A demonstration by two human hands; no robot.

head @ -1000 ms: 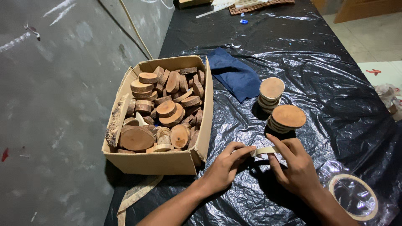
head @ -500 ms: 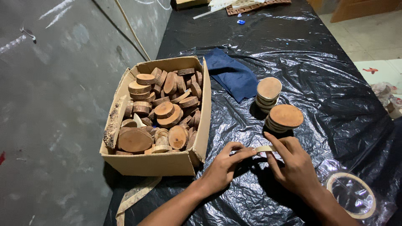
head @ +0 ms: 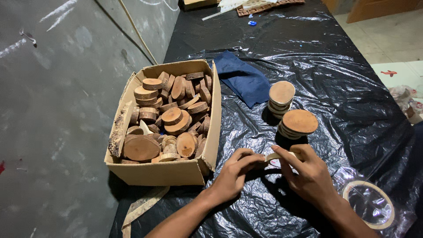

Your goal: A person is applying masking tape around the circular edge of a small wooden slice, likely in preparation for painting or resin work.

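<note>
Left hand [head: 235, 174] and right hand [head: 308, 174] fingers pinch a tape strip [head: 278, 155]; wood-slice stacks [head: 299, 123] just beyond, cardboard box [head: 167, 174] left, tape roll [head: 369, 203] right.

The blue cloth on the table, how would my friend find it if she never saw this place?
Start at the open cardboard box of round wood slices on the black plastic sheet. Look just past the box's far right corner: the crumpled dark blue cloth lies there, left of the two short stacks of wood discs. It is the only soft, blue thing among brown wood.
</note>
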